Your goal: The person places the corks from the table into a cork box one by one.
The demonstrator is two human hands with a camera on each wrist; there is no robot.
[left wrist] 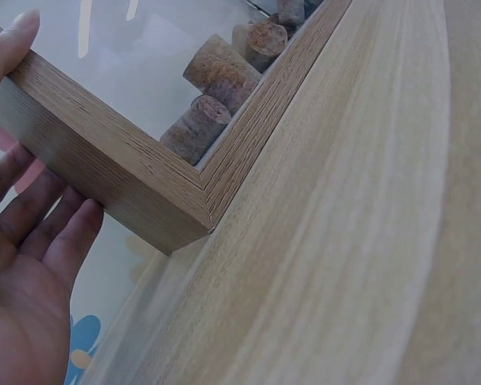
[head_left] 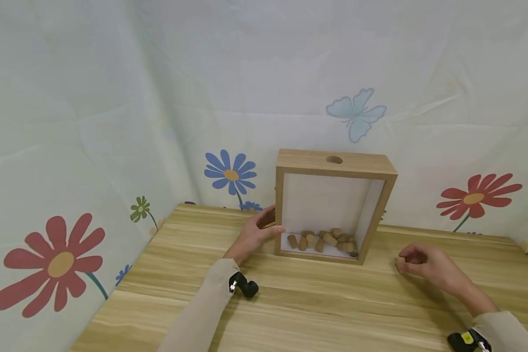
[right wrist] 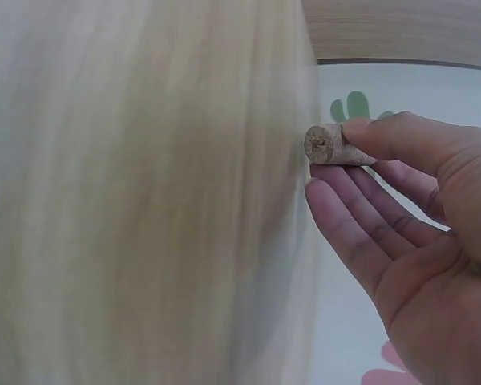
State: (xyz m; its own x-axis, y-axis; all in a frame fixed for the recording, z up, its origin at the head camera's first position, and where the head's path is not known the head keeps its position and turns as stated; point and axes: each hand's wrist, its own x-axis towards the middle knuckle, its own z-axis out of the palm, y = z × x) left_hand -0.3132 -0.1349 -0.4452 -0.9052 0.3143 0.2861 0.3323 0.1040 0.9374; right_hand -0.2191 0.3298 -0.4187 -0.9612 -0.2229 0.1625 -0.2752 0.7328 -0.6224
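Observation:
A wooden frame box (head_left: 305, 159) with a clear front and a round hole (head_left: 334, 160) in its top stands upright on the table. Several corks (head_left: 329, 239) lie in a loose heap on its floor. My left hand (head_left: 252, 237) holds the box by its left side. In the left wrist view, the thumb (left wrist: 14, 40) rests on the front frame and the other fingers touch the side. To the right of the box, my right hand (head_left: 437, 270) pinches one cork (right wrist: 329, 146) between thumb and fingers, just above the table.
The wood-grain table (head_left: 317, 303) runs under both arms. Behind it and at the left hangs a white cloth (head_left: 264, 73) printed with flowers and a butterfly, close behind the box. Each wrist carries a small black camera (head_left: 245, 286).

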